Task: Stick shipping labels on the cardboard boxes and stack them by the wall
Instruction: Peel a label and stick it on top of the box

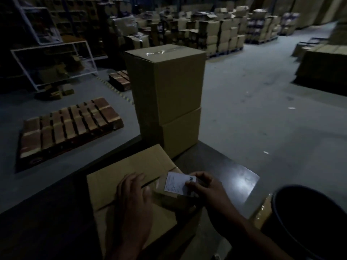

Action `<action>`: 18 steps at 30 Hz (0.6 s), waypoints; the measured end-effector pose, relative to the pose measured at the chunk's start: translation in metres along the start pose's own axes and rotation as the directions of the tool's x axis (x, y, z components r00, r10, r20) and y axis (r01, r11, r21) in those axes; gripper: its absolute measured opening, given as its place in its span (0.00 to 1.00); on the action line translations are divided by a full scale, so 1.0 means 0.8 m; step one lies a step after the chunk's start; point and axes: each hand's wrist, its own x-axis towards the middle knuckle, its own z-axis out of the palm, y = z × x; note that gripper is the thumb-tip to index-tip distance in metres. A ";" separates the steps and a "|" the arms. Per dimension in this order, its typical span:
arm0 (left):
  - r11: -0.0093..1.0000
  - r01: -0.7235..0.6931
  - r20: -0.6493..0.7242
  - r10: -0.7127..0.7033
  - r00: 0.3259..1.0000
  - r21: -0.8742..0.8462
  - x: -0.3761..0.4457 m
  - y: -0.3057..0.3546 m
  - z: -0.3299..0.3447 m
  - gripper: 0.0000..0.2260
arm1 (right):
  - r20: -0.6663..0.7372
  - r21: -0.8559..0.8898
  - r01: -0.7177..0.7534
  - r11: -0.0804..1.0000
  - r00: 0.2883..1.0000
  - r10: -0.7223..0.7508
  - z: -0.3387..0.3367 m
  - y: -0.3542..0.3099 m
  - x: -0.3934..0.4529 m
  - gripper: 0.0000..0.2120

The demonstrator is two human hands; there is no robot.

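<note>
I am working in a warehouse. Palletised stacks of cardboard cartons (221, 34) fill the far end of a wide grey concrete floor (253, 102). White metal racking (54, 61) stands at left. An empty wooden pallet (69, 126) lies on the floor beside yellow-black hazard tape (116, 91). 2 sealed boxes (167, 98) are stacked at the far edge of my dark packing table (225, 177). Lighting is dim.

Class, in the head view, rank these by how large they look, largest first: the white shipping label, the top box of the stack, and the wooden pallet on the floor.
1. Top box of the stack and wooden pallet: look alike in size, unranked.
2. White shipping label, pinched in the right hand: smallest.
</note>
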 end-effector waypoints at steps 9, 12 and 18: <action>0.859 -0.349 0.131 0.421 0.897 -0.374 -0.018 0.168 0.089 0.17 | -0.534 0.031 0.030 0.999 0.845 -0.009 -0.128 0.030 -0.048 0.06; 0.799 -0.430 0.157 0.531 0.833 -0.421 -0.045 0.215 0.133 0.18 | -0.642 0.070 -0.028 0.997 0.764 0.067 -0.192 0.050 -0.064 0.05; 0.821 -0.405 0.372 0.551 0.747 -0.402 -0.093 0.265 0.234 0.21 | -0.769 0.100 -0.160 0.982 0.614 0.179 -0.319 0.105 -0.076 0.07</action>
